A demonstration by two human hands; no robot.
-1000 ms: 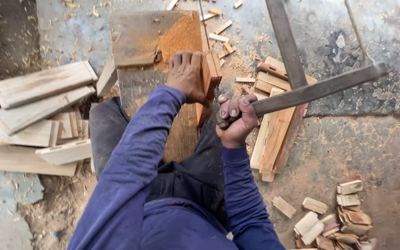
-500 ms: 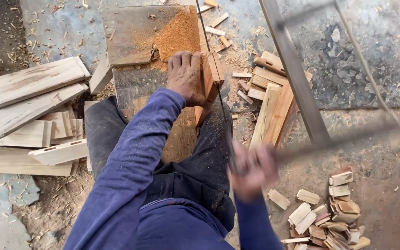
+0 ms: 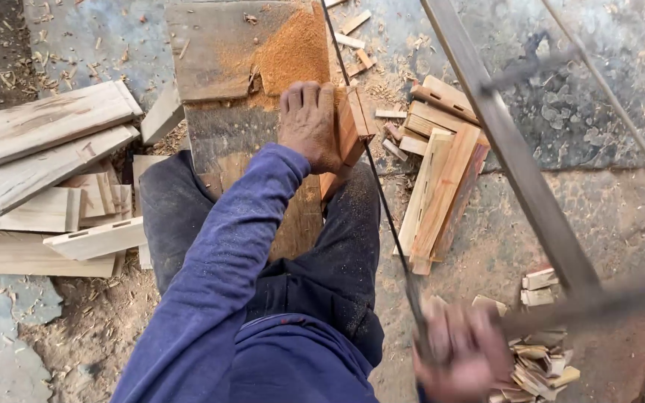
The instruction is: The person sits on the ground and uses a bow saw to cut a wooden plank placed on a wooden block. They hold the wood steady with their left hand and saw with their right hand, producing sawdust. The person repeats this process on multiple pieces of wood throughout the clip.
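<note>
Down on the wide plank point(image 3: 218, 56), the left hand point(image 3: 309, 123) presses flat, fingers closed on a reddish wood block point(image 3: 352, 127) that sits at the plank's right edge beside a heap of orange sawdust point(image 3: 293, 48). Lower right, the right hand point(image 3: 460, 351) (blurred) is clenched around the handle of a frame saw point(image 3: 516, 172), whose thin blade runs up against the block. Cut boards point(image 3: 442, 179) lie right; pale planks point(image 3: 46, 164) left.
</note>
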